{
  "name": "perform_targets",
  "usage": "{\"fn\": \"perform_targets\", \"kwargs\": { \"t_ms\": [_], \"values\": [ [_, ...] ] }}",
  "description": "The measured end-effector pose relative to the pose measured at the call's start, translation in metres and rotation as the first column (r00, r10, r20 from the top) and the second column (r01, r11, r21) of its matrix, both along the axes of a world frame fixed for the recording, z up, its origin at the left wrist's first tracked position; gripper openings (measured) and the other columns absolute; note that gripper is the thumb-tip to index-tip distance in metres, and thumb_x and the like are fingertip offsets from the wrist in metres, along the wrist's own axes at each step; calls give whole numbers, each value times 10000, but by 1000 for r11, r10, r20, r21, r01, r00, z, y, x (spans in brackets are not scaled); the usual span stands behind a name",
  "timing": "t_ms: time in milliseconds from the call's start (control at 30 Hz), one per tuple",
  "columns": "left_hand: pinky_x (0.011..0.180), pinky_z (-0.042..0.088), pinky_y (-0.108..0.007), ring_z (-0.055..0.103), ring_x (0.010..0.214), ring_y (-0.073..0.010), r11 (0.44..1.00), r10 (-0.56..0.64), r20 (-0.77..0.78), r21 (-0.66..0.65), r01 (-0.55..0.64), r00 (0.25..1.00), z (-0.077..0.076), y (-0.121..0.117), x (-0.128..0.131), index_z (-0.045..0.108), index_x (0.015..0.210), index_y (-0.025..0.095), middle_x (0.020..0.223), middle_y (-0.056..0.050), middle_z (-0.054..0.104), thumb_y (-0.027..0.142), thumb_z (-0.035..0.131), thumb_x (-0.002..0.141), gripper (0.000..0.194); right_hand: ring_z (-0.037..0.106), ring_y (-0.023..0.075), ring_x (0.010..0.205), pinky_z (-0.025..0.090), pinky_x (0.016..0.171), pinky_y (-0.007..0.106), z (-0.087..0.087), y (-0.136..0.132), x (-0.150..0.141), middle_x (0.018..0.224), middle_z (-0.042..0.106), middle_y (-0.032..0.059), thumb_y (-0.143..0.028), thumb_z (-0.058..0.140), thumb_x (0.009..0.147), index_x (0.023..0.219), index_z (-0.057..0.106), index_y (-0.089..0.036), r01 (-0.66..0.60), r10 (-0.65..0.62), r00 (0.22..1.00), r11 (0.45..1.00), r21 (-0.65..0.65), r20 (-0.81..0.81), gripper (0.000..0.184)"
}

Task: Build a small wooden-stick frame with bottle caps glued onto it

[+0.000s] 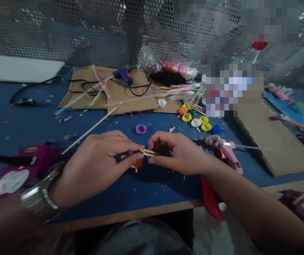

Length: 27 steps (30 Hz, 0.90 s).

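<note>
Both hands meet over the blue table in the middle of the head view. My left hand [101, 159], with a metal watch on its wrist, is closed in a pinch at one end of short wooden sticks [148, 152]. My right hand [178, 152] pinches the other end with thumb and fingers. Under my left fingers an orange-red piece [138, 163] shows, with bits of stick around it; my hand hides most of it. Just beyond the hands lies a purple bottle cap [141, 129]. A long thin wooden stick [89, 130] lies past my left hand.
At right lie a pink glue gun [230, 152], several coloured bottle caps [204, 121] and a cardboard sheet [276, 141]. A blue glue gun [124, 74] rests on cardboard [141, 101] at the back. A purple device [27, 168] with a cable stands at left.
</note>
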<state>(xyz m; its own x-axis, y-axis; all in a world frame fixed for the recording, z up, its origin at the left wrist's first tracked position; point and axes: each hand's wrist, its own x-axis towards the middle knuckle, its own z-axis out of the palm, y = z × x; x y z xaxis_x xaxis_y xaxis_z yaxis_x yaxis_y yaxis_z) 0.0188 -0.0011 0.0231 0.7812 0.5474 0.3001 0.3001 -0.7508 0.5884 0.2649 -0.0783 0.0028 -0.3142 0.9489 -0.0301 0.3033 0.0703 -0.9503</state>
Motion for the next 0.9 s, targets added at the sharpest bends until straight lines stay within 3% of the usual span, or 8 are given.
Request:
{"fn": "perform_targets", "kwargs": {
  "t_ms": [233, 367, 533, 600, 733, 900],
  "values": [
    [782, 566, -310, 768, 877, -203, 1000, -2, -8, 6, 2, 1000, 3, 0, -2, 885, 1004, 309, 916, 18, 868, 411, 727, 1042, 191, 693, 159, 755, 538, 680, 275, 0, 2, -1, 840, 779, 14, -490, 914, 888, 959, 737, -206, 57, -65, 992, 996, -73, -109, 342],
    [828, 557, -339, 749, 886, -209, 996, 8, -30, 90, -5, 1000, 4, 4, -4, 879, 1000, 304, 946, 24, 874, 418, 709, 1057, 213, 685, 157, 726, 523, 656, 282, 8, 5, 14, 832, 782, 17, -501, 924, 885, 984, 778, -207, 168, -168, 986, 984, 50, -17, 343],
    [910, 546, -407, 711, 974, -275, 971, 31, -107, 239, -4, 994, 2, 14, -6, 875, 1072, 301, 1004, -20, 871, 373, 671, 1058, 216, 717, 205, 777, 533, 716, 351, 12, 14, 47, 877, 807, 42, -528, 896, 916, 994, 814, -227, 332, -396, 893, 901, 280, 214, 322],
    [927, 544, -417, 692, 1000, -290, 963, 11, -119, 267, 21, 993, 4, 15, -5, 864, 1072, 308, 1002, -28, 866, 351, 653, 1056, 217, 729, 220, 800, 528, 739, 370, 10, 18, 55, 884, 815, 39, -519, 865, 948, 998, 817, -242, 310, -409, 854, 897, 316, 320, 285],
    [1004, 527, -449, 670, 1041, -305, 935, -4, -104, 351, 40, 995, 13, 14, -2, 847, 1073, 326, 1003, -42, 856, 325, 586, 1072, 261, 719, 197, 780, 485, 721, 341, 6, 24, 57, 858, 811, 16, -425, 827, 987, 992, 806, -240, 178, -307, 800, 942, 284, 516, 186],
    [1047, 499, -538, 624, 1192, -361, 894, 52, -222, 445, 54, 974, 12, 20, -2, 834, 1090, 283, 1125, -78, 846, 229, 531, 1057, 310, 714, 189, 784, 448, 714, 319, 11, 24, 53, 867, 821, 18, -306, 808, 995, 956, 811, -229, 96, -245, 772, 957, 273, 587, 87]
  ]
}}
